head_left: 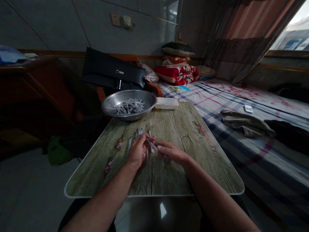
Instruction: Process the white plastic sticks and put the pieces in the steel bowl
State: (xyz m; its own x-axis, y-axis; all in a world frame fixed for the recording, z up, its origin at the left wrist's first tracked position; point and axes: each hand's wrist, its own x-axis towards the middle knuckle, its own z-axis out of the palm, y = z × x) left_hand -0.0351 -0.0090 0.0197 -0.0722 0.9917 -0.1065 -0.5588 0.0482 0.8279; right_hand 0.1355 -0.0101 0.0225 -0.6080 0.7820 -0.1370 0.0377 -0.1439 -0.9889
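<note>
My left hand (138, 149) and my right hand (170, 152) meet near the middle of a wood-patterned table (183, 129). Between their pinched fingers they hold a thin pale stick (151, 144), angled from upper left to lower right. A few more pale sticks (138, 133) lie loose on the table just beyond and under my left hand. At the table's far edge stands a metal bowl (129, 103) holding a heap of similar pale sticks.
A shallow white tray (166, 103) sits right of the bowl. A bed with a plaid cover (241, 106), folded red quilts (177, 74) and crumpled cloth (243, 122) runs along the right. A dark monitor (112, 71) leans behind the bowl, with a wooden cabinet at left.
</note>
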